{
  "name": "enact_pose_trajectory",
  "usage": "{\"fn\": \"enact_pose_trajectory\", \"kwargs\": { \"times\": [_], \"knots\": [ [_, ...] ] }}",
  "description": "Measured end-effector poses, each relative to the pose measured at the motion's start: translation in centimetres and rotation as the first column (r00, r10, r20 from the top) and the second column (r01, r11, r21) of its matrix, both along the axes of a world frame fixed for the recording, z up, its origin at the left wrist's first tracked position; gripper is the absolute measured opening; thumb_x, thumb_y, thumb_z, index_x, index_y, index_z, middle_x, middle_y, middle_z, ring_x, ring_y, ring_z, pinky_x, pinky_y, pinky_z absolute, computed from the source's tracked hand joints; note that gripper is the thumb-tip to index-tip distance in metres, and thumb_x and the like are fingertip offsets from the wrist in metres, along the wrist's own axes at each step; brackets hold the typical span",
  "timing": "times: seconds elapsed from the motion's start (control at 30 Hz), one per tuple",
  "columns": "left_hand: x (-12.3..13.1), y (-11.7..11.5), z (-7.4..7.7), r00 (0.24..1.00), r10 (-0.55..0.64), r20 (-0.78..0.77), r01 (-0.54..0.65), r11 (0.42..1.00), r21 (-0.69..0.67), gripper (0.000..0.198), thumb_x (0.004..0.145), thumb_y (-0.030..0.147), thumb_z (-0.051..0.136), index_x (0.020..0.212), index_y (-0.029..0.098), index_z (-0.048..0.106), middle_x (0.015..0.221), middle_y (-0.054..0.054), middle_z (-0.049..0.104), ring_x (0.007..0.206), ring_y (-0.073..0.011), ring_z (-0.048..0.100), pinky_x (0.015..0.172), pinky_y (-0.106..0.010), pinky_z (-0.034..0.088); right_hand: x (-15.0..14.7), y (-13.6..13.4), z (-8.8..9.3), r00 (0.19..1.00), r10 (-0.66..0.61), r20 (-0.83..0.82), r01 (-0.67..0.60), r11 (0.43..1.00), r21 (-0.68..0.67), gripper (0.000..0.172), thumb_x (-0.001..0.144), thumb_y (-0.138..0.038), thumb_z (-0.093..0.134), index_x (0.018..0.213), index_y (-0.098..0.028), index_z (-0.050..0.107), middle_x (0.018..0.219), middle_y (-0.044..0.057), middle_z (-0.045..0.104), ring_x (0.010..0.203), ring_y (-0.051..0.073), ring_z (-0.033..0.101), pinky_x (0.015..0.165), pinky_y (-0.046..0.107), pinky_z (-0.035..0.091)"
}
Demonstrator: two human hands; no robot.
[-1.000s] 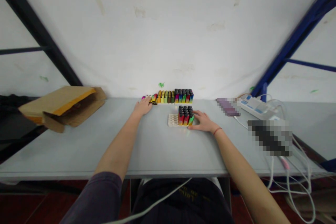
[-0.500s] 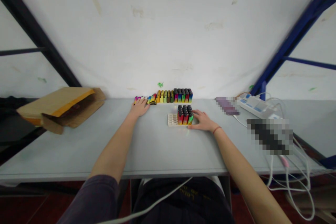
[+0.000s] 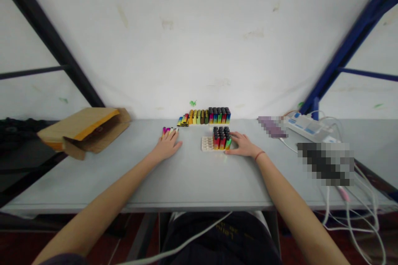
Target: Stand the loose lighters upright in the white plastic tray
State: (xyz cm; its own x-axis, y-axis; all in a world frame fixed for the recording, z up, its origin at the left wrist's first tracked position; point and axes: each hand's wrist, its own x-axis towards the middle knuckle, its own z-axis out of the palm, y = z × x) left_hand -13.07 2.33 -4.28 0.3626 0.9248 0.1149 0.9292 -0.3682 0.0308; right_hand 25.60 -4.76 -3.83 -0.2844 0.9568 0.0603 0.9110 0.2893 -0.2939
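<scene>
My left hand [image 3: 167, 147] lies flat, fingers stretched out over a few loose lighters [image 3: 164, 131] with pink, purple and white bodies. It is palm down and its fingertips touch them. My right hand [image 3: 245, 145] holds the right end of a white lighter tray [image 3: 207, 144], thumb at the front corner and fingers along the side, their tips partly hidden. Black-topped lighters [image 3: 222, 140] with red and multicoloured bodies stand upright in the tray's right part. Several round holes show in its left part.
Behind stand a block of black-topped lighters [image 3: 219, 116] and rows of yellow and dark lighters [image 3: 198, 117]. Loose lighters [image 3: 183, 120] lie beside them. An opened cardboard box [image 3: 83, 130] sits at left. A power strip [image 3: 306, 128] with white cables and blurred-out items are at right.
My left hand has drawn back toward me, and the pink and white lighters have come with it, away from the other loose ones. My right hand stays at the tray. The view shifted slightly.
</scene>
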Motion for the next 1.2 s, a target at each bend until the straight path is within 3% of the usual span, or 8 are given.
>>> {"fn": "enact_pose_trajectory", "kwargs": {
  "times": [0.13, 0.27, 0.43, 0.57, 0.77, 0.9, 1.07, 1.2],
  "knots": [
    [2.4, -2.0, 0.3, 0.998, -0.06, 0.006, 0.061, 0.998, -0.036, 0.061, 0.102, 0.048, 0.034, 0.158, 0.025, 0.039, 0.168, -0.011, 0.031, 0.156, -0.0352, 0.024, 0.119, -0.063, 0.028, 0.0, 0.0, 0.0, 1.0, -0.001, -0.003, 0.001, 1.0, 0.006, 0.098, 0.076, -0.085, 0.06, 0.152, -0.025, 0.05, 0.161, 0.015, 0.042, 0.149, 0.039, 0.035, 0.122, 0.058, 0.024],
    [4.2, -2.1, 0.9, 0.998, -0.057, 0.007, 0.057, 0.998, -0.039, 0.058, 0.103, 0.046, 0.033, 0.159, 0.031, 0.037, 0.168, -0.009, 0.031, 0.156, -0.0354, 0.024, 0.117, -0.072, 0.023, -0.1, -0.1, 0.2, 1.0, -0.001, 0.012, 0.001, 1.0, -0.003, 0.099, 0.077, -0.084, 0.06, 0.153, -0.021, 0.049, 0.161, 0.018, 0.042, 0.149, 0.04, 0.035, 0.122, 0.059, 0.024],
    [4.0, -1.1, 1.1, 0.997, -0.069, 0.04, 0.066, 0.996, 0.065, 0.058, 0.101, 0.048, 0.039, 0.157, 0.031, 0.041, 0.166, -0.01, 0.035, 0.155, -0.0348, 0.027, 0.12, -0.067, 0.021, 0.0, -0.1, 0.2, 1.0, 0.005, 0.005, -0.005, 1.0, 0.006, 0.098, 0.077, -0.084, 0.06, 0.153, -0.023, 0.049, 0.16, 0.017, 0.043, 0.148, 0.04, 0.036, 0.122, 0.059, 0.025],
    [3.6, -0.4, 1.0, 0.994, -0.108, 0.034, 0.108, 0.994, -0.007, 0.054, 0.103, 0.04, 0.036, 0.156, 0.03, 0.043, 0.165, -0.009, 0.038, 0.154, -0.032, 0.029, 0.119, -0.063, 0.028, 0.0, 0.0, 0.1, 1.0, -0.004, 0.015, 0.004, 1.0, 0.001, 0.099, 0.077, -0.086, 0.058, 0.153, -0.023, 0.049, 0.16, 0.017, 0.042, 0.149, 0.039, 0.035, 0.122, 0.058, 0.024],
    [4.5, -0.3, 1.5, 0.997, -0.061, 0.053, 0.058, 0.996, 0.064, 0.047, 0.103, 0.042, 0.038, 0.146, 0.031, 0.055, 0.158, -0.008, 0.049, 0.147, -0.0334, 0.039, 0.118, -0.07, 0.024, 0.0, 0.0, -0.1, 1.0, -0.008, 0.004, 0.008, 1.0, 0.003, 0.099, 0.076, -0.085, 0.06, 0.152, -0.022, 0.051, 0.16, 0.017, 0.043, 0.149, 0.041, 0.034, 0.122, 0.059, 0.025],
    [6.1, -0.3, 2.6, 0.998, -0.066, 0.02, 0.06, 0.98, 0.192, 0.039, 0.1, 0.035, 0.044, 0.13, 0.026, 0.067, 0.136, -0.012, 0.067, 0.129, -0.0328, 0.054, 0.117, -0.06, 0.031, 0.0, 0.1, -0.2, 1.0, -0.012, -0.009, 0.012, 1.0, 0.012, 0.097, 0.075, -0.085, 0.061, 0.15, -0.024, 0.053, 0.16, 0.016, 0.043, 0.149, 0.04, 0.035, 0.122, 0.059, 0.025],
    [8.3, -0.4, 3.4, 0.998, -0.065, -0.018, 0.067, 0.987, 0.148, 0.033, 0.096, 0.02, 0.046, 0.112, 0.018, 0.074, 0.122, -0.016, 0.071, 0.119, -0.0318, 0.061, 0.1, -0.047, 0.047, 0.1, 0.2, -0.1, 1.0, 0.002, -0.007, -0.002, 1.0, 0.009, 0.095, 0.076, -0.083, 0.061, 0.15, -0.024, 0.053, 0.161, 0.016, 0.042, 0.149, 0.038, 0.036, 0.122, 0.058, 0.025],
    [9.0, -0.8, 3.2, 0.997, -0.078, 0.031, 0.072, 0.987, 0.143, 0.032, 0.096, 0.02, 0.049, 0.119, 0.016, 0.071, 0.12, -0.015, 0.07, 0.114, -0.028, 0.064, 0.098, -0.04, 0.048, 0.0, 0.1, 0.0, 1.0, 0.005, 0.01, -0.005, 1.0, 0.004, 0.096, 0.077, -0.083, 0.06, 0.15, -0.021, 0.052, 0.161, 0.018, 0.042, 0.149, 0.039, 0.035, 0.122, 0.057, 0.025]
  ]
}}
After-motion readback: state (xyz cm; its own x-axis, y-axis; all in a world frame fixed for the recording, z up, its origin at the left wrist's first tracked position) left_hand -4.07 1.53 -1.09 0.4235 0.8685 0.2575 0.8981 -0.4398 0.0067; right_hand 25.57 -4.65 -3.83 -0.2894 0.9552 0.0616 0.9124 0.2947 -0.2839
